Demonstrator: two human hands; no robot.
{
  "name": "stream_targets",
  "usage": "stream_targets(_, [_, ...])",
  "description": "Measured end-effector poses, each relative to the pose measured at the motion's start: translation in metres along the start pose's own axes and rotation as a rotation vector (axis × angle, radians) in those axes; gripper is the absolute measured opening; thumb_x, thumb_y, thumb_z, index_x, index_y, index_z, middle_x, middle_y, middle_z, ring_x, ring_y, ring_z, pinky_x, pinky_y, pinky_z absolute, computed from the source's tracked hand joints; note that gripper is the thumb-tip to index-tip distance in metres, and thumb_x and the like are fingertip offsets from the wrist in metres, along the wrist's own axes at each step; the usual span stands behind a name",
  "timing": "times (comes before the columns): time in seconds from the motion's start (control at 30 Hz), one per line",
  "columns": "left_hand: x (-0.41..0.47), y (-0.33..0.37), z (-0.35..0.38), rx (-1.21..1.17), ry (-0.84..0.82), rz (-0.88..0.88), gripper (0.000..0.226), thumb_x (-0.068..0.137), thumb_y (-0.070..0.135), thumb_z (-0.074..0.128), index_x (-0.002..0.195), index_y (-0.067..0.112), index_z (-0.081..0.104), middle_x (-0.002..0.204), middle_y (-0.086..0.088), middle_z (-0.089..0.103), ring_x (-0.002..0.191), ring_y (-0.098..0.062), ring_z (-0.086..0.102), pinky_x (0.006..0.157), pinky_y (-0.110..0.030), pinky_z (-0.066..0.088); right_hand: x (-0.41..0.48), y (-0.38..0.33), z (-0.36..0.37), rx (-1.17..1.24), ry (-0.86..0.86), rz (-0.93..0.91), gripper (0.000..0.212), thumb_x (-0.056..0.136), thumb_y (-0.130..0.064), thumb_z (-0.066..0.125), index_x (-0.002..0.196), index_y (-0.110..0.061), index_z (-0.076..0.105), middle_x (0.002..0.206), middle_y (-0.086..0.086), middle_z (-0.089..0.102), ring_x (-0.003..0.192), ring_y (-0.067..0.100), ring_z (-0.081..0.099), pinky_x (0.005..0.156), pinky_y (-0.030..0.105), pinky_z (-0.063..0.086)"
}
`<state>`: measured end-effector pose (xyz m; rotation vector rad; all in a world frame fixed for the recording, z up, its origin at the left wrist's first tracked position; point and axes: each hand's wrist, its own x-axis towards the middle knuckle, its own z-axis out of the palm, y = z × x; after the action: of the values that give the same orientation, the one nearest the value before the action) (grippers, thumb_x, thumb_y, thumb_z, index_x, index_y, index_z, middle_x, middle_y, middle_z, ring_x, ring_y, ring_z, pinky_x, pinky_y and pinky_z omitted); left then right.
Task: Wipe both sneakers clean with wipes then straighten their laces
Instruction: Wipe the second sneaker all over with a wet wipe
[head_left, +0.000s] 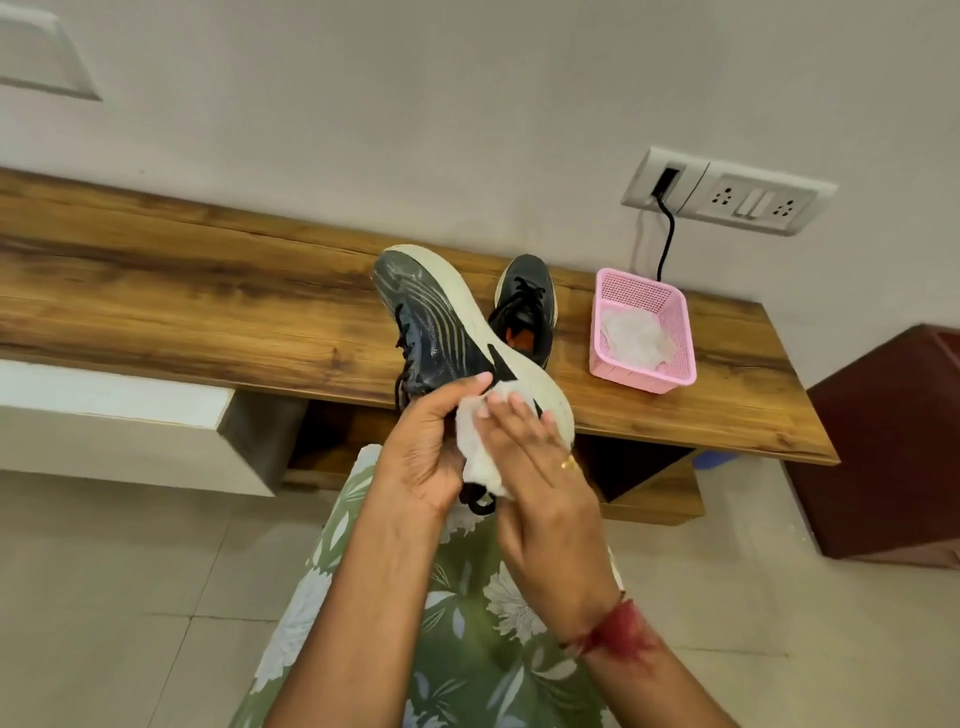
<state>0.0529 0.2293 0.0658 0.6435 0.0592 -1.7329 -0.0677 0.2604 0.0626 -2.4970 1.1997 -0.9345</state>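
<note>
A dark sneaker with a white sole (441, 317) is held up in the air on its side, toe pointing away, its laces hanging down on the left. My left hand (428, 447) grips it around the heel end. My right hand (540, 478) presses a white wipe (480, 447) flat against the heel side of that sneaker. The second dark sneaker (524, 312) stands upright on the wooden shelf (208, 306) behind the first, partly hidden by it, its laces loose.
A pink plastic basket (644, 332) holding white wipes sits on the shelf to the right of the sneakers. A wall socket panel (727, 192) with a black cable is above it. A dark brown cabinet (883, 447) stands at the right. My lap in green floral cloth (467, 623) is below.
</note>
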Motion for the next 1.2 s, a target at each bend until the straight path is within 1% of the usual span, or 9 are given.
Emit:
stream_targets(0.23, [0.006,0.009,-0.011,-0.151,0.071,0.083,0.06,0.071,0.009,0.06,0.131,0.002,0.055,0.127,-0.019,0.06,0.109,-0.031,0.062,0.09,-0.045,0.052,-0.04,-0.006,0.003,0.135,-0.035,-0.019,0.062,0.072,0.003,0.039,0.133,-0.002,0.047,0.142,0.007,0.044,0.134,0.016,0.038,0.109,0.036,0.033])
stream_targets(0.33, [0.007,0.008,-0.012,-0.175,0.047,0.015,0.06,0.074,0.01,0.06,0.134,0.004,0.053,0.133,-0.02,0.057,0.12,-0.033,0.056,0.092,-0.051,0.049,-0.024,-0.008,-0.014,0.336,0.172,0.118,0.064,0.069,0.014,0.04,0.13,-0.003,0.051,0.137,0.005,0.051,0.129,0.017,0.046,0.106,0.035,0.039])
stream_targets(0.43, [0.006,0.007,-0.01,-0.204,-0.02,-0.038,0.06,0.079,0.014,0.058,0.137,0.004,0.049,0.138,-0.02,0.052,0.127,-0.033,0.051,0.098,-0.057,0.042,0.004,0.0,-0.025,0.223,0.261,0.093,0.061,0.069,0.017,0.041,0.127,0.001,0.053,0.133,0.012,0.054,0.129,0.02,0.045,0.108,0.038,0.036])
stream_targets(0.5, [0.005,0.007,-0.007,-0.211,-0.054,-0.077,0.061,0.081,0.016,0.057,0.138,0.001,0.046,0.138,-0.024,0.05,0.127,-0.036,0.05,0.105,-0.054,0.039,0.014,0.003,-0.021,0.057,0.146,0.012,0.057,0.074,0.006,0.037,0.128,-0.001,0.053,0.135,0.011,0.052,0.134,0.02,0.038,0.113,0.038,0.028])
stream_targets(0.6, [0.003,0.006,-0.005,-0.186,-0.036,-0.08,0.058,0.08,0.018,0.057,0.135,0.001,0.05,0.127,-0.023,0.059,0.106,-0.034,0.063,0.087,-0.051,0.052,-0.002,0.0,-0.005,-0.088,0.051,-0.073,0.053,0.076,0.002,0.036,0.126,-0.002,0.054,0.133,0.011,0.053,0.133,0.02,0.037,0.115,0.036,0.022])
stream_targets(0.73, [0.004,0.007,-0.01,-0.126,0.006,-0.019,0.055,0.078,0.019,0.058,0.131,0.005,0.055,0.113,-0.016,0.067,0.095,-0.029,0.068,0.077,-0.047,0.056,-0.036,-0.017,-0.001,0.116,-0.008,0.0,0.059,0.07,0.001,0.038,0.126,-0.008,0.055,0.132,0.002,0.054,0.131,0.011,0.042,0.11,0.031,0.031])
stream_targets(0.87, [0.004,0.007,-0.007,-0.154,0.003,-0.005,0.047,0.078,0.013,0.059,0.123,0.003,0.06,0.12,-0.019,0.064,0.109,-0.031,0.062,0.094,-0.049,0.048,-0.017,-0.019,-0.03,0.375,0.235,0.169,0.055,0.075,0.008,0.043,0.123,-0.013,0.057,0.122,-0.004,0.06,0.112,-0.001,0.055,0.092,0.015,0.045])
stream_targets(0.93, [0.003,0.005,-0.003,-0.13,-0.013,-0.019,0.051,0.078,0.013,0.058,0.128,0.002,0.057,0.127,-0.02,0.06,0.115,-0.032,0.059,0.096,-0.05,0.048,0.001,-0.008,-0.038,0.246,0.306,0.137,0.056,0.073,0.016,0.045,0.122,-0.005,0.058,0.123,0.002,0.059,0.12,0.011,0.053,0.101,0.029,0.043])
stream_targets(1.2, [0.005,0.001,-0.006,-0.09,0.013,-0.027,0.057,0.079,0.017,0.059,0.134,0.001,0.052,0.133,-0.021,0.056,0.123,-0.032,0.054,0.106,-0.048,0.039,-0.028,0.006,-0.006,-0.055,-0.022,0.015,0.06,0.074,-0.001,0.036,0.132,-0.004,0.049,0.138,0.008,0.049,0.136,0.019,0.034,0.114,0.034,0.023])
